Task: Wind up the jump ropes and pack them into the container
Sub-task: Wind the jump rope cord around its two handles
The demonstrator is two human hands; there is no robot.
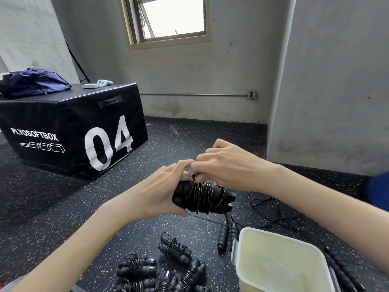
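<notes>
My left hand grips a black jump rope bundle, two foam handles side by side with thin cord wound round them. My right hand pinches the cord at the top of the bundle near the left thumb. Several wound bundles lie on the floor below. An unwound rope, its handles together, trails loose cord on the floor at the right. A pale plastic container stands open at the lower right; nothing shows inside it.
A black plyo box marked 04 stands at the left with a blue bag on top. Grey walls and a window close the back. Another black handle lies right of the container. Speckled rubber floor.
</notes>
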